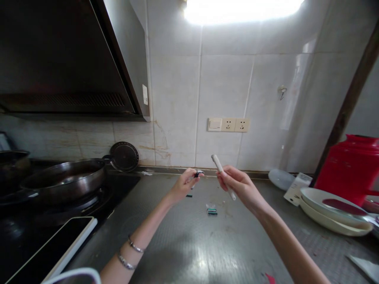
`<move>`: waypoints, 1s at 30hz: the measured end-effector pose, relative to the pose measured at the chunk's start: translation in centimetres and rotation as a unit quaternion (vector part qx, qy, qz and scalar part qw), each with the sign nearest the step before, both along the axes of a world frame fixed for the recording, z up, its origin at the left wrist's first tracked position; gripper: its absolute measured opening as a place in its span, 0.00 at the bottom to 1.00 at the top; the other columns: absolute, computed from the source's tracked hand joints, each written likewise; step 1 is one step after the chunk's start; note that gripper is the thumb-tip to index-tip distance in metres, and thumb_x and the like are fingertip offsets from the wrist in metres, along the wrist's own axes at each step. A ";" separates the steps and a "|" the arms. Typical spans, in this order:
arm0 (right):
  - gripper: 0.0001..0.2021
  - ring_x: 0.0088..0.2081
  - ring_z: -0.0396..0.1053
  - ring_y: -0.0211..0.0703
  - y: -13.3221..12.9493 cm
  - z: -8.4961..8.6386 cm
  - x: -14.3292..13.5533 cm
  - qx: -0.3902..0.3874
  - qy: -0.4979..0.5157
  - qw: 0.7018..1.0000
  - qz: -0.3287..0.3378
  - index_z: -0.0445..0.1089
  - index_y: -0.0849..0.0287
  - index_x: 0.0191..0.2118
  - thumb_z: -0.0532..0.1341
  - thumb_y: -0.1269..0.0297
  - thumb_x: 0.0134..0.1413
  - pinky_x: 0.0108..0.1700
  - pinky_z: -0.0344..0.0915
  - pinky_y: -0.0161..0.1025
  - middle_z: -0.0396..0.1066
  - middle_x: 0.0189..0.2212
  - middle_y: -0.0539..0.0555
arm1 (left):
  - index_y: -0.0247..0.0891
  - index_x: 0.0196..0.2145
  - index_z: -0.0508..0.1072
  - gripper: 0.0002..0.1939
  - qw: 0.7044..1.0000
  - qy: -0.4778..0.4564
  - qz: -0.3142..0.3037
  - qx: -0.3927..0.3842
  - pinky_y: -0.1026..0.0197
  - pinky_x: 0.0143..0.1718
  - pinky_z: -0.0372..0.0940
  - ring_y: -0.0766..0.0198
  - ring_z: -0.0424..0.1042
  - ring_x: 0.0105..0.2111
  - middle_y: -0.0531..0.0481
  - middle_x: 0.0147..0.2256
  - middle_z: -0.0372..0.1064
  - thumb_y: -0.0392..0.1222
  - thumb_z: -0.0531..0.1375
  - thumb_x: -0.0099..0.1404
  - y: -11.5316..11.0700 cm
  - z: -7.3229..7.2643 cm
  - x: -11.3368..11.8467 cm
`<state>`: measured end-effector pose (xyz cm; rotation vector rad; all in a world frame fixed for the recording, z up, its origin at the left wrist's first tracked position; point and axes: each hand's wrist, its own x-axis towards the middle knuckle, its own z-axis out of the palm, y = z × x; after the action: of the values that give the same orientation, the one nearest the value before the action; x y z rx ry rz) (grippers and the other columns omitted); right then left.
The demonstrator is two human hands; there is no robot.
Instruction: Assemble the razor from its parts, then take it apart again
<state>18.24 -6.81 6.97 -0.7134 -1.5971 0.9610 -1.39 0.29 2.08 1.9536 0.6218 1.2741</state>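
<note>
Above the grey metal counter [174, 232], my left hand [184, 184] pinches a small black and silver piece [199, 173] between thumb and fingertips. To its right, my right hand [237, 182] grips a slim white handle [219, 163], tilted with its upper end toward the left. The piece and the handle are apart. Below the hands, a small green and black cartridge [212, 212] lies on the counter. Another small dark green piece [189, 196] rests just under my left hand.
A steel pan [65, 179] stands on the black stove at the left, with a white-edged device [56, 252] in front. Stacked plates [331, 225] and a red container [349, 169] are at the right. Wall sockets [235, 125] are behind.
</note>
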 end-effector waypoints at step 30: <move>0.16 0.29 0.68 0.37 0.0 0.3 1.7 0.199 -0.350 0.915 -0.008 0.71 0.54 0.49 0.53 0.61 0.58 0.31 0.63 0.33 0.75 0.32 0.53 | 0.37 0.38 0.67 0.10 0.957 0.232 0.081 0.151 0.65 0.38 0.59 0.64 0.68 0.35 0.49 0.32 0.69 0.36 0.47 0.65 -0.8 0.5 -0.5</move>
<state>19.94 -6.85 7.24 -0.8234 -2.3185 0.3322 -1.93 -0.47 2.57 2.5355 0.8721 1.0511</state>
